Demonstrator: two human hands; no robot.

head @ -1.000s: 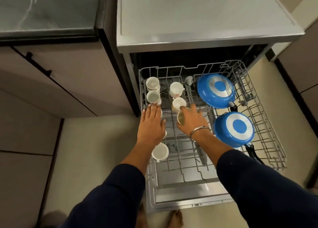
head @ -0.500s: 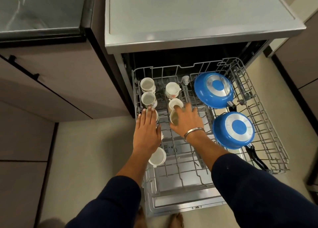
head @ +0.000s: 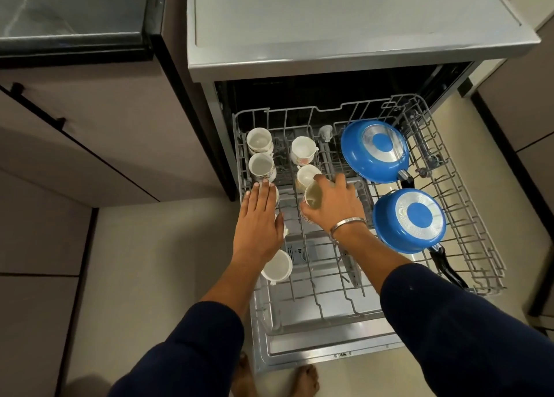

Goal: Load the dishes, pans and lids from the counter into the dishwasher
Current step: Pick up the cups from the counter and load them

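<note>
The dishwasher's lower rack (head: 479,246) is pulled out over the open door. Several white cups lie on their sides in two rows at its left. My right hand (head: 332,204) grips one cup (head: 313,197) in the second row, just in front of another cup (head: 305,174). My left hand (head: 260,216) lies flat with straight fingers over a cup in the left row, mostly hiding it. Another cup (head: 277,266) lies nearer me, by my left wrist. Two blue pans (head: 374,150) (head: 409,219) stand bottom-up on the right side.
The grey dishwasher top (head: 344,22) juts out above the rack. Brown cabinets (head: 90,126) stand to the left and a dark counter (head: 69,10) at top left. The open door (head: 314,348) lies in front of my bare feet (head: 302,378).
My head has shifted, so the view slid a little. Both hands stay on the same cups; my right hand has edged slightly toward the back of the rack.
</note>
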